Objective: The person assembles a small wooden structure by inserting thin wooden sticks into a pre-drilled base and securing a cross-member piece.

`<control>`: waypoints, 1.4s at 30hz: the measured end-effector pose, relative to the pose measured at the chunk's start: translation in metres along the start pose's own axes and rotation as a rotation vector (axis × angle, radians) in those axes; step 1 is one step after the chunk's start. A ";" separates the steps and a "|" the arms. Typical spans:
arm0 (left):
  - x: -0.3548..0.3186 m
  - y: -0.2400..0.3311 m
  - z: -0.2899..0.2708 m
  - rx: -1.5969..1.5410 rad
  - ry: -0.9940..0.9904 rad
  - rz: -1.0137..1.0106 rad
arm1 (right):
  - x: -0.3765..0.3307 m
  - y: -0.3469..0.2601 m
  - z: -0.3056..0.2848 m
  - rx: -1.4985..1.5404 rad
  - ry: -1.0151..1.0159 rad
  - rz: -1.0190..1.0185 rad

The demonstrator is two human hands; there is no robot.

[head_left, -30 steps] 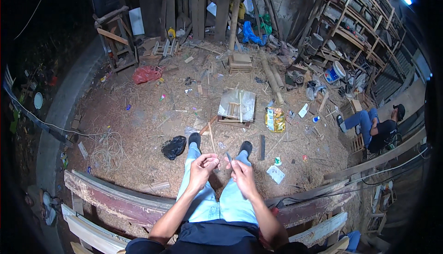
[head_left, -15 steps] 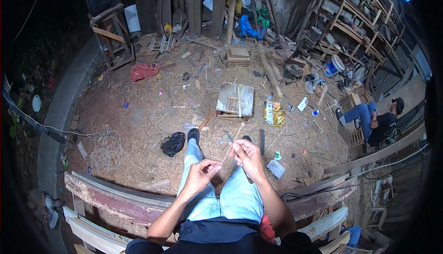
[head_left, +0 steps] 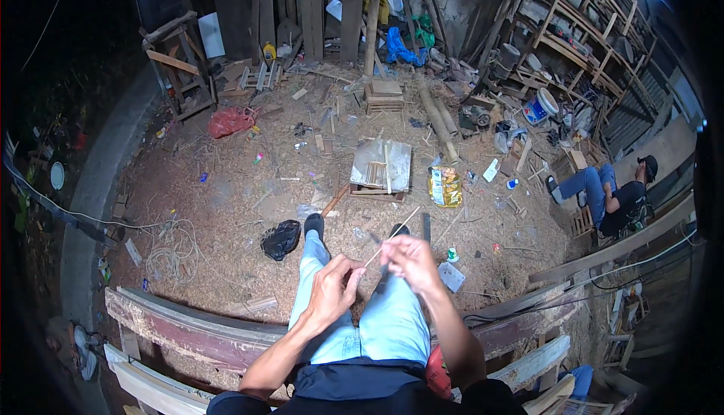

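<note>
My left hand (head_left: pixel 332 285) pinches the lower end of a thin wooden stick (head_left: pixel 403 224) above my lap. The stick slants up and to the right, away from me. My right hand (head_left: pixel 412 264), smeared by motion, is closed round a knife (head_left: pixel 375 238) beside the stick. Its blurred dark blade sticks out past my fingers toward the upper left, while the handle is mostly hidden in my palm. Whether the blade touches the stick I cannot tell.
Ahead stands a low wooden stand (head_left: pixel 363 160) with thin sticks on top. A black plastic bag (head_left: pixel 281 239) lies by my left foot, a gold packet (head_left: pixel 446 187) farther right. I sit on a wooden bench (head_left: pixel 188 328). A seated person (head_left: pixel 622 200) is at the right.
The stick's far end has swung up and to the right. My left hand has turned, fingers raised slightly. My right hand has shifted a little right and now blurs, with the knife still in it.
</note>
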State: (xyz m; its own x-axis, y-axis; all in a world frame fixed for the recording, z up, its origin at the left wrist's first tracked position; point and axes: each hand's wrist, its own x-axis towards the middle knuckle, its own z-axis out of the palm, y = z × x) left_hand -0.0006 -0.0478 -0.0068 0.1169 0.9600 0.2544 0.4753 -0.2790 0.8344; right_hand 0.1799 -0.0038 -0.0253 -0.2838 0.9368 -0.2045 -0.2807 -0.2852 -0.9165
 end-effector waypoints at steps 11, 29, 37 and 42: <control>0.004 0.000 -0.001 0.035 -0.038 0.052 | 0.000 -0.011 0.001 -0.080 0.085 -0.018; 0.003 -0.004 -0.002 0.258 0.075 0.296 | -0.002 -0.003 0.011 0.052 -0.044 0.032; 0.010 0.005 -0.005 0.147 0.033 0.179 | 0.006 -0.015 -0.001 -0.044 0.096 -0.080; 0.005 0.003 -0.007 0.075 -0.012 0.125 | 0.010 -0.021 -0.019 0.002 0.100 -0.040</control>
State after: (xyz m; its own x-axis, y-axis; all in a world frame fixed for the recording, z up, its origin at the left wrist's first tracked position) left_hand -0.0043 -0.0441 0.0004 0.1892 0.9183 0.3477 0.5203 -0.3941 0.7576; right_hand 0.2009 0.0156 -0.0144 -0.1796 0.9629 -0.2016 -0.2921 -0.2479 -0.9237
